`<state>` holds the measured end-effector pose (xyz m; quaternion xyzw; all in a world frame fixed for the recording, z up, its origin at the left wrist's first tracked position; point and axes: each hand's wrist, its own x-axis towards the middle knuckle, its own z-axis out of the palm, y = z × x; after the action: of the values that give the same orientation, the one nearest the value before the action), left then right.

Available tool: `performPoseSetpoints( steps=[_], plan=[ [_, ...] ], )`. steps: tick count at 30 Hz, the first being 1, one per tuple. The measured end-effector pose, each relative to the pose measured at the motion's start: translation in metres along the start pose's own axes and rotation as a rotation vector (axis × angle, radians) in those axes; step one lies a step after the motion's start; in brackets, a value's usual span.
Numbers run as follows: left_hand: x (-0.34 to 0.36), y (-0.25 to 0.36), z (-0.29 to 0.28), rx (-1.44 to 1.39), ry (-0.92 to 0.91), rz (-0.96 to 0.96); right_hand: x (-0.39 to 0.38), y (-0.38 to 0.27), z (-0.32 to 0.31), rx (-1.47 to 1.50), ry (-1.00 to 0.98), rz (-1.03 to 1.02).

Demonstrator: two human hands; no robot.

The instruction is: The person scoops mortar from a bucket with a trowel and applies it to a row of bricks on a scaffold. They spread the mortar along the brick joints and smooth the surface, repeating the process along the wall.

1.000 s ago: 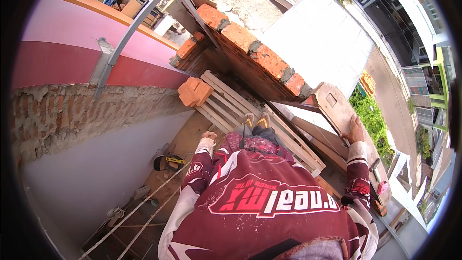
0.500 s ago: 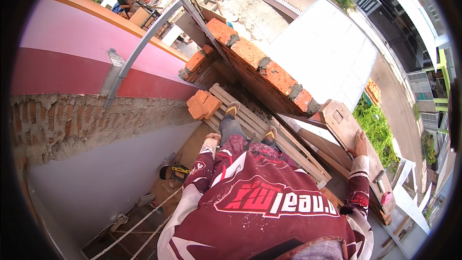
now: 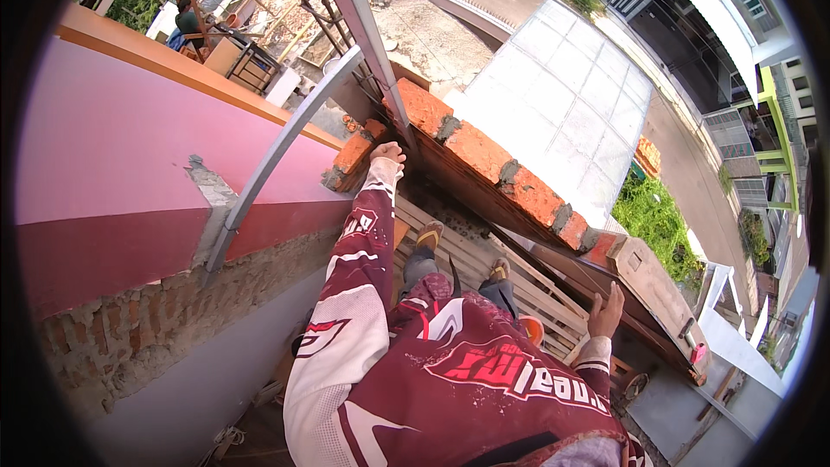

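My left hand (image 3: 389, 152) is stretched forward, its fingers curled closed beside a short stack of mortared bricks (image 3: 353, 163) and the foot of a slanting metal post (image 3: 367, 22). Whatever it may hold is hidden. Raised with fingers extended, my right hand (image 3: 607, 310) holds nothing, just inside a wooden plank (image 3: 644, 281). Ahead, a row of orange bricks (image 3: 477, 152) with grey mortar joints tops a low wall. Both my feet stand on a platform of wooden slats (image 3: 458, 264).
A pink and red wall (image 3: 121, 156) runs along the left, with rough exposed brickwork below. A curved metal bar (image 3: 290, 134) leans against it. A hammer (image 3: 686, 329) lies on the plank. An orange bucket (image 3: 533, 327) sits beside my leg. Beyond the wall spreads a pale roof (image 3: 562, 91).
My left hand has reached forward from beside my thigh to the brick stack. My right hand has lifted off the plank and come inward. The view has shifted, and an orange bucket now shows.
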<state>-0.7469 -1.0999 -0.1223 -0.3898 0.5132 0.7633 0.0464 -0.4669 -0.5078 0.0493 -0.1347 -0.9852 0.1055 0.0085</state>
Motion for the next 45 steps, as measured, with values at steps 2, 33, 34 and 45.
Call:
performPoseSetpoints(
  steps=[2,33,34,45],
  plan=[
    [0.054,0.014,0.002,-0.197,-0.11,-0.099,-0.029,-0.052,0.012,0.096,-0.133,0.002],
    [0.184,0.079,-0.035,0.521,-0.378,-0.119,0.217,-0.456,0.229,0.824,-0.662,-0.191],
    [0.189,0.09,-0.033,0.596,-0.474,-0.133,0.227,-0.468,0.237,0.885,-0.658,-0.132],
    [0.142,0.128,0.035,0.721,-0.552,0.002,0.29,-0.535,0.285,0.985,-0.74,-0.095]
  ],
)
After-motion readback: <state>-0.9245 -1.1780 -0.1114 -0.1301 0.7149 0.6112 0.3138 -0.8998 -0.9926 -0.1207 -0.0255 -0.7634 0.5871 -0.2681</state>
